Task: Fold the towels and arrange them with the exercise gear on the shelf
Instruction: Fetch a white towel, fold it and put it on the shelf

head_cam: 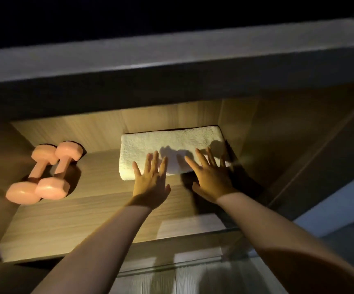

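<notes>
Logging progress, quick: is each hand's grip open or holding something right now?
Left grip: open, fingers spread at the towel, holding nothing.
Right grip: open, fingers spread, holding nothing.

Left grip (150, 183) and right grip (212, 181) are stretched forward side by side, palms down, fingers straight and spread.

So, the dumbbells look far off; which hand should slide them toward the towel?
Probably the left hand: it lies nearer the dumbbells, with bare shelf between. The right hand sits at the far end of the towel.
</notes>
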Motion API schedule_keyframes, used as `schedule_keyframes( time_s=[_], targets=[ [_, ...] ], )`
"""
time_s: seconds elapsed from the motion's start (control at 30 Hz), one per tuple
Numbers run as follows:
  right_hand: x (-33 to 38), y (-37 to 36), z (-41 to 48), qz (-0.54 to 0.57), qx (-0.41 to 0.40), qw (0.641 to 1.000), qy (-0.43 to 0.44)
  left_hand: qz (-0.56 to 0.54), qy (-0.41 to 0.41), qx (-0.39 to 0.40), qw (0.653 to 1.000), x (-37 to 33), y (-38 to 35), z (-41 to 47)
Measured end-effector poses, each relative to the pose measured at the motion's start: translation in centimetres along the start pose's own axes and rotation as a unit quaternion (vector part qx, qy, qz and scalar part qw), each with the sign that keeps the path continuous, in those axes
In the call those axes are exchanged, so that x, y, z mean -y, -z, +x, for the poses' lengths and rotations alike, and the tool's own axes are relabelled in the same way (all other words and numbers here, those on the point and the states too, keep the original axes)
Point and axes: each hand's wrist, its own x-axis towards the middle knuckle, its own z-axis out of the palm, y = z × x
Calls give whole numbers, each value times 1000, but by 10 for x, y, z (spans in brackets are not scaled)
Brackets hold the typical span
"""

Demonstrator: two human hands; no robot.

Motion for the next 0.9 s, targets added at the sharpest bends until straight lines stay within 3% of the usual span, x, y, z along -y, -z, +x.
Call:
schedule_keyframes(
  time_s=[0.1, 0.17, 0.33, 0.4, 0.63, 0.9],
  targets=[
    [9, 34, -47, 44, 59, 997, -10, 38, -34, 57, 997, -13, 29, -33],
    [9, 56, -86, 62, 55, 996, -15, 31, -51, 87, 994, -26, 48, -64],
    [-1, 76, -195, 97, 141, 985, -13, -12, -118, 82, 990, -77, 88, -139],
    [-17, 81, -233, 106, 119, 987, -12, -13, -147, 97, 984, -107, 97, -153],
    [-123, 111, -321, 57, 148, 967, -198, -25, -216, 136, 967, -247, 124, -165],
    [-269, 127, -395, 116, 139, 917, -356, -71, -332, 157, 927, -433, 129, -122]
  ],
)
